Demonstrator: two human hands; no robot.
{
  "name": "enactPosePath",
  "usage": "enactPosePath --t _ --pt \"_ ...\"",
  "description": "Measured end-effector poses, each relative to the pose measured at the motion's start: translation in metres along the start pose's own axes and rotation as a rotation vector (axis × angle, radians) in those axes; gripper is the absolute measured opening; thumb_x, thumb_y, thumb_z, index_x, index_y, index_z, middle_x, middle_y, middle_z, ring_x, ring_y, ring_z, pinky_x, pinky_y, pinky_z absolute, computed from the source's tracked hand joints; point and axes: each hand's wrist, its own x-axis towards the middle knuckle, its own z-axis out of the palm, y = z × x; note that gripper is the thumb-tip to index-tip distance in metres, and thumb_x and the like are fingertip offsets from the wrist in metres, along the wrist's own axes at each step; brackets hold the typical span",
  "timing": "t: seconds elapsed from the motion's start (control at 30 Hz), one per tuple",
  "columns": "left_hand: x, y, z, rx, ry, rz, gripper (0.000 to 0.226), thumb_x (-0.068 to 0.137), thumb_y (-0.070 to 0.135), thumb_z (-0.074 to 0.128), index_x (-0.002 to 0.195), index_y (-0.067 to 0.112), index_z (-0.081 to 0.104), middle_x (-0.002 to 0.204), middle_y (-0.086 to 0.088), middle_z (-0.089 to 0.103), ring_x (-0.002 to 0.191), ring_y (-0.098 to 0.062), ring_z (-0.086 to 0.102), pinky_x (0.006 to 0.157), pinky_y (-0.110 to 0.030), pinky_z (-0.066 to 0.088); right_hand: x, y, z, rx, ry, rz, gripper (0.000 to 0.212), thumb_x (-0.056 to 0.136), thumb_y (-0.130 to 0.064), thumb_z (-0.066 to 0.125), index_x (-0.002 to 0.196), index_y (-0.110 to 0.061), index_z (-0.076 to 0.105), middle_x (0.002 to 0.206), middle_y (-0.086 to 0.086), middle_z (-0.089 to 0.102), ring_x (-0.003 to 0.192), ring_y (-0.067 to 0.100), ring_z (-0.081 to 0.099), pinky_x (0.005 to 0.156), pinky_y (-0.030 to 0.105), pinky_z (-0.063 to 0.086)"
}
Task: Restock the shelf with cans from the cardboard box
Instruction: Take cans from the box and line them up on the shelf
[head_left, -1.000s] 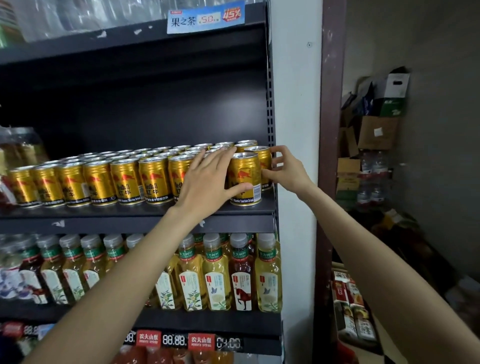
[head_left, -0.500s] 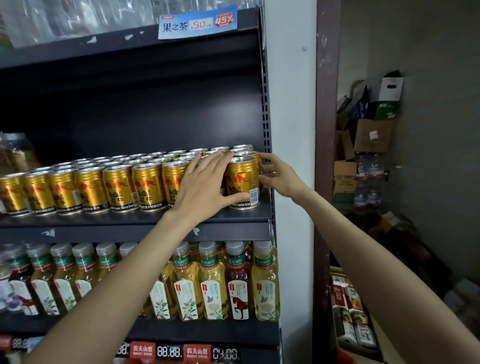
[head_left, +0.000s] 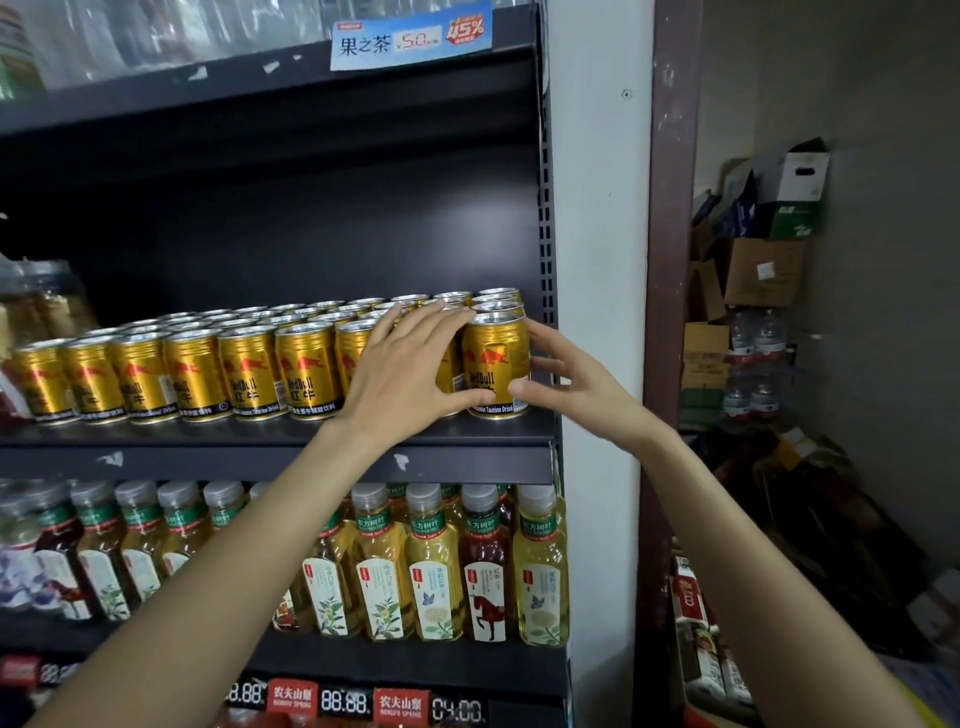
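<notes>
A dark metal shelf (head_left: 270, 434) fills most of the view, its middle tier carrying rows of gold cans (head_left: 197, 376) that stand upright and packed side by side from the left edge to the right upright. On the tier below stand tea bottles (head_left: 434, 566) with green-banded caps, above a strip of price tags (head_left: 358, 701). Right of the white pillar (head_left: 602, 260), cardboard boxes (head_left: 763, 270) are stacked against the wall.

The left hand (head_left: 402, 371) lies spread over the front cans, fingers straight and flat against them, thumb reaching to the base of the end can (head_left: 496, 366). That can stands upright at the front right corner of the tier, touching its neighbour. The right hand (head_left: 566, 382) is at its right side, fingers loosely extended, thumb tip against the can's lower front; its grip is loose, not closed round the can. A blue price label (head_left: 413, 36) hangs on the top tier's edge.
</notes>
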Motion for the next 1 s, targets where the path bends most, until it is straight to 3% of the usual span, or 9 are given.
enactPosePath --t 0.17,0.27,0.33,0.5,0.6,0.67,0.8,0.93,1.0 --pt "0.001 0.002 0.005 0.024 0.003 -0.003 0.09 0.072 0.075 0.049 0.144 0.023 0.033 0.149 0.0 0.038 0.14 -0.015 0.028 0.116 -0.035 0.008 0.005 0.001 0.013 -0.094 0.103 -0.051 0.072 0.086 -0.019 0.064 0.146 -0.018 0.026 0.139 -0.005 0.044 0.122 0.007 0.044 0.088 0.004 0.039" --pt "0.003 0.003 0.006 0.03 0.024 -0.002 0.089 0.072 0.074 0.05 0.142 0.021 0.036 0.147 0.0 0.041 0.139 -0.016 0.031 0.115 -0.035 0.009 0.007 0.003 0.012 -0.205 0.097 -0.058 0.071 0.088 -0.024 0.061 0.148 -0.021 0.022 0.13 0.0 0.043 0.12 0.01 0.043 0.094 0.012 0.038" --pt "0.003 0.003 0.005 0.033 0.039 0.005 0.088 0.072 0.074 0.051 0.14 0.02 0.039 0.144 -0.001 0.044 0.137 -0.017 0.034 0.115 -0.036 0.011 0.007 0.001 0.012 -0.252 0.092 -0.046 0.07 0.089 -0.026 0.06 0.147 -0.023 0.021 0.121 0.001 0.039 0.115 0.01 0.04 0.089 0.01 0.038" --pt "0.005 0.002 0.01 -0.002 0.015 0.009 0.088 0.072 0.072 0.053 0.14 0.018 0.037 0.145 -0.003 0.042 0.138 -0.019 0.033 0.115 -0.038 0.016 0.006 -0.004 0.011 -0.243 0.076 -0.019 0.07 0.089 -0.023 0.061 0.147 -0.023 0.022 0.119 0.001 0.037 0.118 0.016 0.042 0.103 0.033 0.041" --pt "0.004 0.0 0.012 -0.013 -0.007 0.007 0.09 0.072 0.072 0.052 0.141 0.017 0.035 0.147 -0.003 0.039 0.139 -0.02 0.03 0.116 -0.039 0.017 0.006 -0.006 0.013 -0.251 0.086 -0.001 0.07 0.089 -0.02 0.061 0.147 -0.022 0.021 0.121 0.001 0.037 0.125 0.022 0.04 0.105 0.034 0.038" --pt "0.004 0.0 0.011 -0.014 -0.015 0.015 0.092 0.073 0.072 0.051 0.144 0.017 0.031 0.15 -0.003 0.035 0.141 -0.019 0.026 0.117 -0.039 0.014 0.005 -0.009 0.015 -0.262 0.099 0.01 0.073 0.089 -0.017 0.061 0.148 -0.019 0.018 0.125 0.005 0.04 0.128 0.024 0.04 0.104 0.028 0.035" --pt "-0.003 -0.007 0.006 0.017 -0.05 0.06 0.103 0.075 0.069 0.056 0.15 0.017 0.009 0.158 0.001 0.013 0.145 -0.013 0.01 0.117 -0.035 0.002 0.003 -0.015 0.019 -0.262 0.148 0.001 0.081 0.088 -0.009 0.062 0.149 -0.018 0.01 0.139 0.01 0.043 0.128 0.023 0.041 0.101 0.029 0.039" --pt "-0.012 -0.017 0.004 0.051 -0.053 0.033 0.103 0.076 0.057 0.065 0.15 0.016 0.005 0.158 -0.001 0.011 0.145 -0.014 0.01 0.116 -0.032 0.0 0.005 -0.012 0.023 -0.321 0.182 0.031 0.083 0.087 -0.012 0.063 0.15 -0.022 0.01 0.142 0.009 0.043 0.129 0.025 0.045 0.105 0.044 0.042" --pt "-0.012 -0.017 0.004 0.049 -0.073 0.025 0.103 0.077 0.055 0.065 0.15 0.016 0.005 0.158 -0.001 0.01 0.145 -0.014 0.009 0.115 -0.031 0.0 0.006 -0.011 0.024 -0.339 0.187 0.056 0.084 0.087 -0.013 0.063 0.15 -0.024 0.008 0.142 0.009 0.042 0.129 0.025 0.044 0.105 0.045 0.042"
